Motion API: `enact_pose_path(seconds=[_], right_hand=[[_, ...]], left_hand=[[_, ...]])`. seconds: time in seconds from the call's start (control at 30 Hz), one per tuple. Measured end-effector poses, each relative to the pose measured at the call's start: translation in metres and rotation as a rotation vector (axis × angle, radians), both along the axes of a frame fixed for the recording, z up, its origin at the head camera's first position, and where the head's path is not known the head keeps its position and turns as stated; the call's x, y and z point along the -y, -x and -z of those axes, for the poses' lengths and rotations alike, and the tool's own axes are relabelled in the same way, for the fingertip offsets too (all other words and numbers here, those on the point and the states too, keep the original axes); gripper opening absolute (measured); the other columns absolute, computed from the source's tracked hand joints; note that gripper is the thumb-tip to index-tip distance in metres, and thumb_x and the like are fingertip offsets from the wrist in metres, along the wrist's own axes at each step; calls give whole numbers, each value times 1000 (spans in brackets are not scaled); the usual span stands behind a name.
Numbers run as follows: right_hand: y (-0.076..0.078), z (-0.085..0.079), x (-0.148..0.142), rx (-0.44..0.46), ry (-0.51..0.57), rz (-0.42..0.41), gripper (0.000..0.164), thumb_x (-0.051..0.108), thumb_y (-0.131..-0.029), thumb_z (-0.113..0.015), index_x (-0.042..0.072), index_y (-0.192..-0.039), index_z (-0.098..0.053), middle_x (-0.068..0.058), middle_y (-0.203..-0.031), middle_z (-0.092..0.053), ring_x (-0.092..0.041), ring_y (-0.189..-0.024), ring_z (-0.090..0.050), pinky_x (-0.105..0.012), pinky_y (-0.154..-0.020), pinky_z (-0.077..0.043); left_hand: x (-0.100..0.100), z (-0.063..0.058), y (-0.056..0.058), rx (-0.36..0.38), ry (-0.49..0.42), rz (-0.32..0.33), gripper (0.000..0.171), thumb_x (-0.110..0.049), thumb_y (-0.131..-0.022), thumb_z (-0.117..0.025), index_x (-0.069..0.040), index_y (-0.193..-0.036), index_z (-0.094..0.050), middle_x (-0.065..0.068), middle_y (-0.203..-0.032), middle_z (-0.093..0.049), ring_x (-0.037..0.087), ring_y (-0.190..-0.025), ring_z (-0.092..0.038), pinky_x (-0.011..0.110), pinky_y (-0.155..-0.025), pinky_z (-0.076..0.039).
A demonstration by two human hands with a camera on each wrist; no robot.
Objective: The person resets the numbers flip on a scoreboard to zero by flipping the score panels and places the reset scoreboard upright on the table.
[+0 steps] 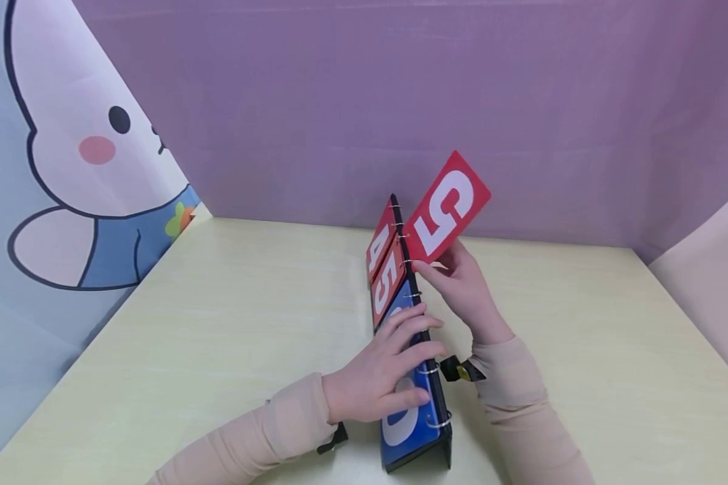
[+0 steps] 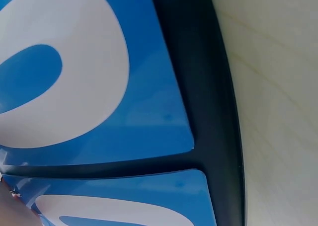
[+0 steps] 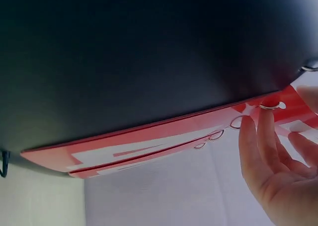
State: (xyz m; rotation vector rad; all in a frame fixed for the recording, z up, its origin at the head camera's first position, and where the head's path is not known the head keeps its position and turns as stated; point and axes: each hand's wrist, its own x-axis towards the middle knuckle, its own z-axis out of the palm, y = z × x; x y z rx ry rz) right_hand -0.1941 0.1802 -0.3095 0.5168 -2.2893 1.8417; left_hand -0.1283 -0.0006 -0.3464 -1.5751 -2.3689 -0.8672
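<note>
The right hand (image 1: pixel 461 286) is pinching the red card (image 1: pixel 449 207) near its ringed lower corner, beyond the stand's (image 2: pixel 203 87) ridge; the left hand (image 1: pixel 385 367) is lying loosely spread over the blue cards (image 1: pixel 408 434), gripping nothing; the card is looking light, thin, stiff and slick, probably handling best by its free edges.

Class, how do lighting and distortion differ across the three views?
Head view: soft shadows on the table, the raised red card readable; left wrist view: the black stand looks bowed, probably lens distortion; right wrist view: the stand looks very dark, the upper right corner pale.
</note>
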Motion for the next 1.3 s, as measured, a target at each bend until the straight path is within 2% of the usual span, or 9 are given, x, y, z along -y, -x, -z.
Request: enact_pose_path(seconds=[0.2, 0.3, 0.43, 0.67, 0.77, 0.9, 1.03, 1.17, 1.3], right_hand=[[-1, 0, 6, -85, -72, 49, 49, 10, -90, -63, 4, -136, -46, -15, -128, -55, -27, -109, -58, -38, -91, -52], [0, 0, 9, -190, -105, 59, 42, 6, -88, -65, 1, -128, -55, -16, -124, -59, -28, -107, -59, -45, -91, -51], [2, 0, 13, -358, -149, 53, 32, -1, -84, -68, -2, -116, -66, -16, -118, -64, -28, -106, -61, -44, -88, -52], [4, 0, 14, -538, -312, 31, 22, 0, -82, -70, 1, -103, -72, -14, -102, -72, -27, -103, -63, -45, -89, -51], [4, -2, 14, -540, -368, -5, 22, 1, -84, -68, 1, -105, -71, -13, -103, -72, -28, -106, -60, -46, -93, -48], [1, -6, 14, -466, -424, -64, 19, 3, -91, -59, 1, -107, -70, -13, -109, -69, -29, -114, -53, -49, -98, -44], [-1, -8, 13, -407, -428, -87, 19, 6, -95, -54, 2, -106, -69, -13, -110, -66, -29, -118, -50, -50, -100, -42], [-1, -5, 9, -336, -344, -85, 21, 8, -97, -51, 3, -109, -68, -13, -117, -64, -26, -119, -51, -49, -101, -41], [3, 3, -1, -156, -116, -67, 23, 17, -99, -49, 9, -109, -68, -6, -118, -64, -16, -116, -55, -42, -102, -42]], left_hand=[[1, 0, -1, -22, -4, -4, 65, -61, -94, -13, -17, -131, -43, 8, -146, -29, 28, -142, -12, 48, -115, -23], [2, 0, -1, -75, -10, -10, 65, -60, -95, -12, -16, -130, -45, 8, -145, -30, 30, -142, -14, 48, -115, -21], [2, 0, -1, -128, -20, -13, 63, -58, -97, -11, -15, -129, -45, 9, -144, -32, 30, -142, -16, 48, -116, -19], [3, -3, -3, -10, -2, -10, 67, -63, -94, -13, -17, -132, -44, 8, -147, -29, 28, -144, -10, 51, -114, -22], [3, -3, -3, -22, 0, -7, 68, -62, -94, -12, -16, -131, -45, 8, -147, -29, 29, -143, -11, 50, -115, -22], [4, -2, -3, -87, -7, -6, 67, -60, -95, -10, -15, -131, -45, 10, -145, -31, 29, -143, -14, 49, -116, -20], [4, -2, -3, -95, -17, -5, 64, -59, -96, -11, -16, -130, -45, 9, -145, -31, 29, -143, -13, 48, -116, -18], [4, -2, -4, -75, -18, 4, 64, -59, -96, -12, -16, -130, -45, 9, -145, -30, 28, -143, -11, 48, -116, -18], [4, -3, -5, -66, -16, 11, 64, -59, -96, -11, -16, -130, -44, 8, -146, -29, 28, -143, -11, 48, -116, -19]])
